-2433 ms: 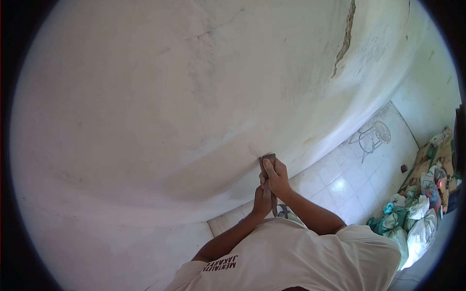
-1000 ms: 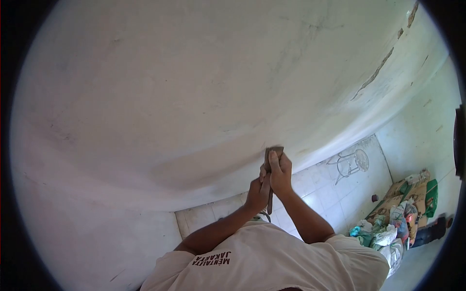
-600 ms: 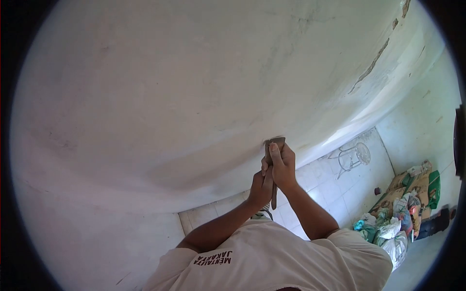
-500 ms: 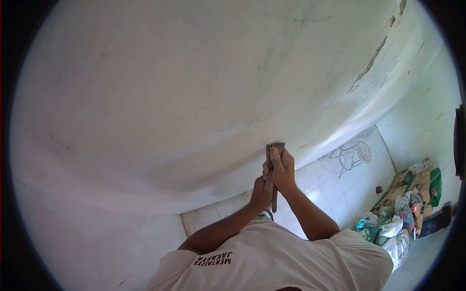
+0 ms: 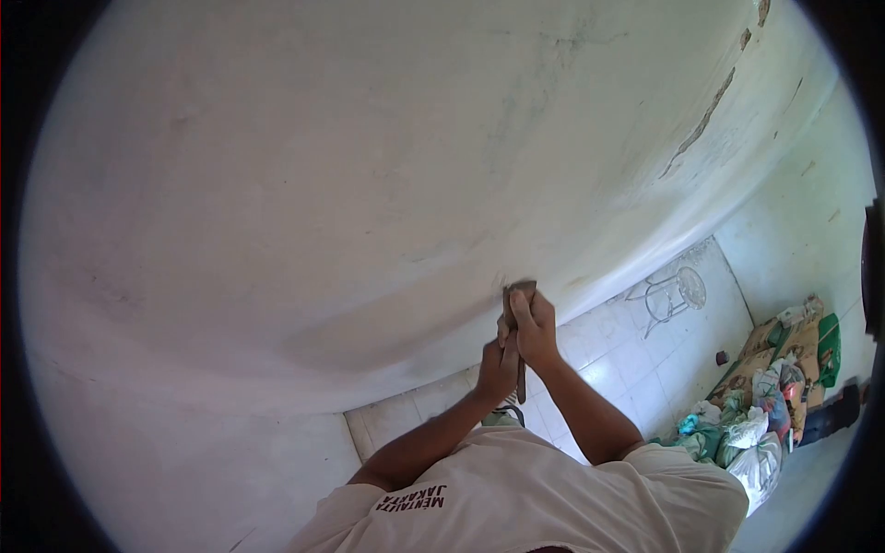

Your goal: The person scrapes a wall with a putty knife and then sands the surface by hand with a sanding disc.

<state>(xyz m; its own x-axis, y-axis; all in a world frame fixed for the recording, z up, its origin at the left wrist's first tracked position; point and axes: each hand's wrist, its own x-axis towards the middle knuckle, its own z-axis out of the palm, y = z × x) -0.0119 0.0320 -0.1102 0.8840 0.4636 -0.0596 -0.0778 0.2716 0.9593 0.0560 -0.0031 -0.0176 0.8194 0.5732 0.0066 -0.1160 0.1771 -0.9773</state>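
My right hand wraps round a dark, flat-bladed scraper close to its blade, thumb laid along it. Below, my left hand is closed round the lower part of the same tool. The end of its handle sticks out beneath both hands, toward my shirt. Its blade edge is right at the pale wall, beside a small dark scuff. Palms and most fingers are hidden behind the tool.
Long cracks run through the wall plaster at upper right. On the tiled floor stands a round-topped metal stool. Several plastic bags and cardboard boxes are piled at right.
Both hands and the scraper have shifted slightly down and left along the wall. The scuff by the blade shows more plainly. The grip is the same.
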